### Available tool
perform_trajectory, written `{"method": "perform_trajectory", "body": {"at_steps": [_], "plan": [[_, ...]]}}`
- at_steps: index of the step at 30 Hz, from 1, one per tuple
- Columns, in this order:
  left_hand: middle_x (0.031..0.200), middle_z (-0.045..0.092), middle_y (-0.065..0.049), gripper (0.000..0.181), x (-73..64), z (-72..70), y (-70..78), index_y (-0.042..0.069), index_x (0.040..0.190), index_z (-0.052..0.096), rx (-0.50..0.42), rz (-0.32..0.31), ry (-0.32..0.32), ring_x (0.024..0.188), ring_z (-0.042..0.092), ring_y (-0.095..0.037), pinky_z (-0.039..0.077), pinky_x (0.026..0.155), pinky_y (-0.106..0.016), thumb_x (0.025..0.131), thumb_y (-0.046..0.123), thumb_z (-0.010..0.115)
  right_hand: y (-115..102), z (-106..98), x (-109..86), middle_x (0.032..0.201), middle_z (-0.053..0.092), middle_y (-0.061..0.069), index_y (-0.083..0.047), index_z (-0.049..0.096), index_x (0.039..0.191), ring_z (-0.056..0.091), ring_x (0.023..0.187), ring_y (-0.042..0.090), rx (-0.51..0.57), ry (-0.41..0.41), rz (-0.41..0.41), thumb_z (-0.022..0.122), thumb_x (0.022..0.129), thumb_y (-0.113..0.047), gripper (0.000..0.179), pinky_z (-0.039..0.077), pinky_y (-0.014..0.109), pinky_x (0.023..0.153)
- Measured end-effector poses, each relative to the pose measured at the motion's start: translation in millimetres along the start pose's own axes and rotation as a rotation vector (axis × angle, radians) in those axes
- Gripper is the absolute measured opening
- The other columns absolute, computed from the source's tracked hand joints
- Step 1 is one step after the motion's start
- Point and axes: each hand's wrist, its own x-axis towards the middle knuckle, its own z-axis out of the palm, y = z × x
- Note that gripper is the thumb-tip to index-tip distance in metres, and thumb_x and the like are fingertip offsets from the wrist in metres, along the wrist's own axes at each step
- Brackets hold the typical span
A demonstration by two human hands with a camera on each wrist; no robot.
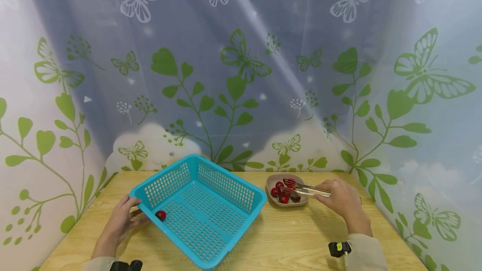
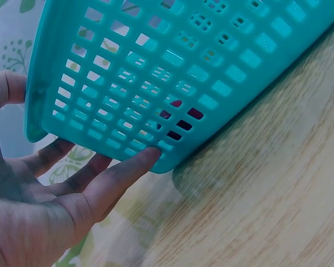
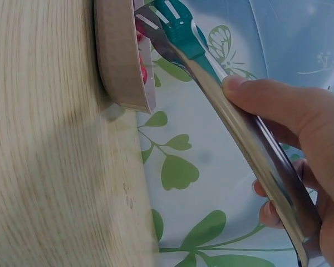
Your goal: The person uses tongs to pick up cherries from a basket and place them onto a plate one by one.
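My left hand (image 1: 118,223) holds the left corner of a turquoise plastic basket (image 1: 235,226), with fingers at the rim and against the perforated outer wall (image 2: 217,61). One round, shiny, cherry-like red fruit (image 1: 161,215) lies inside by that corner; dark red shows through the holes. My right hand (image 1: 340,199) grips metal tongs (image 1: 314,189) with slotted, fork-like ends. These ends are over a small pinkish-beige dish (image 1: 276,178) holding several more red fruits (image 1: 275,192), with some red showing between them. I cannot tell whether the tongs pinch a fruit.
Basket and dish stand on a light wood-grain table (image 1: 290,237), the dish to the right of the basket near the back edge. A curtain (image 1: 286,108) printed with butterflies and leaves hangs behind the table and along both sides.
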Motion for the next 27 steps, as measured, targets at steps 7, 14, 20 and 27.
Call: {"method": "perform_trajectory", "body": {"at_steps": [7, 14, 20, 27], "plan": [[0.151, 0.027, -0.022, 0.060, 0.0, -0.5, -1.3, 0.007, 0.162, 0.015, 0.010, 0.002, -0.007, 0.142, 0.039, -0.050, 0.065, 0.096, -0.042, 0.109, 0.024, 0.036, 1.2, 2.2, -1.0, 0.110, 0.078, 0.009, -0.018, 0.083, 0.105, 0.073, 0.095, 0.031, -0.003, -0.014, 0.020, 0.083, 0.084, -0.035, 0.026, 0.058, 0.038, 0.057], [0.149, 0.029, -0.022, 0.059, 0.3, -0.3, -2.0, 0.007, 0.161, 0.017, 0.001, 0.003, -0.006, 0.139, 0.043, -0.047, 0.064, 0.097, -0.045, 0.108, 0.024, 0.038, -2.3, -4.1, -3.4, 0.112, 0.077, 0.010, -0.016, 0.081, 0.111, 0.071, 0.097, 0.031, -0.002, 0.024, 0.019, 0.082, 0.085, -0.037, 0.034, 0.057, 0.039, 0.056], [0.149, 0.030, -0.021, 0.060, -0.2, -0.2, -2.3, 0.008, 0.162, 0.017, -0.008, 0.004, -0.008, 0.140, 0.041, -0.049, 0.064, 0.097, -0.045, 0.108, 0.024, 0.038, -9.8, -12.5, -1.9, 0.116, 0.077, 0.012, -0.015, 0.081, 0.112, 0.071, 0.101, 0.034, 0.023, 0.070, 0.007, 0.083, 0.085, -0.038, 0.036, 0.060, 0.044, 0.062], [0.148, 0.029, -0.019, 0.057, -1.1, -1.1, -0.2, 0.009, 0.160, 0.018, -0.020, 0.021, -0.021, 0.143, 0.037, -0.052, 0.065, 0.096, -0.042, 0.109, 0.025, 0.038, -30.3, -27.2, 2.4, 0.117, 0.077, 0.010, -0.014, 0.080, 0.113, 0.071, 0.106, 0.035, 0.050, 0.166, -0.076, 0.085, 0.083, -0.035, 0.038, 0.064, 0.054, 0.079]]}}
